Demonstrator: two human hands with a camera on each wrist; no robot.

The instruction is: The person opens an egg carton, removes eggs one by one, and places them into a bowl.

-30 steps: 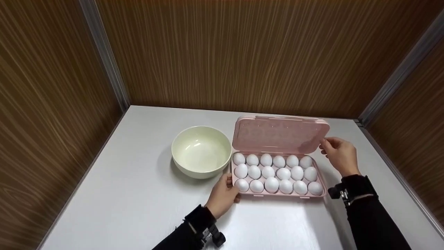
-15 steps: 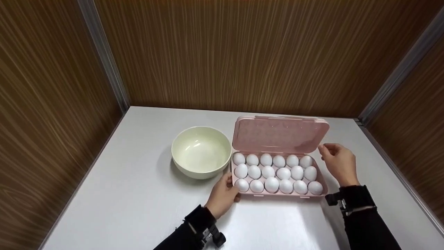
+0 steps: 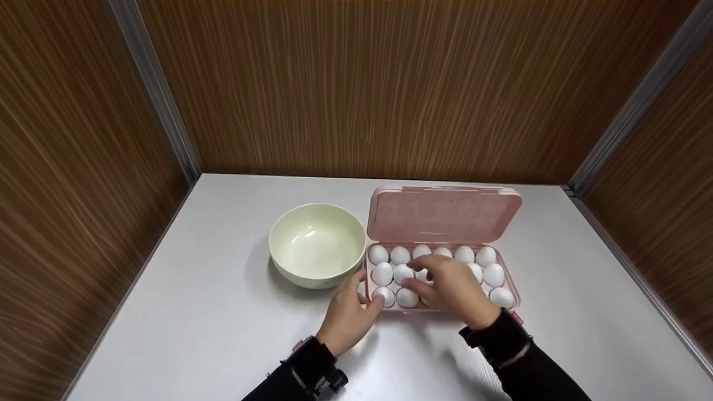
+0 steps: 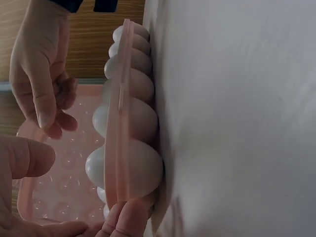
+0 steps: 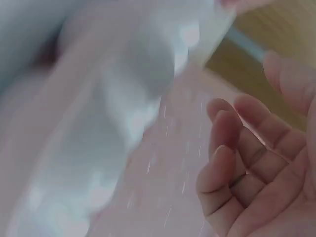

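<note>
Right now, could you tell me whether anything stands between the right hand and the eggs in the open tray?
Nothing visible does. The pink lid is swung up behind the egg tray, and the right hand hovers directly over the white eggs, fingers loosely curled. The left hand holds the tray's near-left corner.

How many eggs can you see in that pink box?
About 13 eggs show in the pink egg box: six along the back row, the others in the middle and front rows. The right hand covers several cups, so more may be hidden, possibly 18 in all.
</note>
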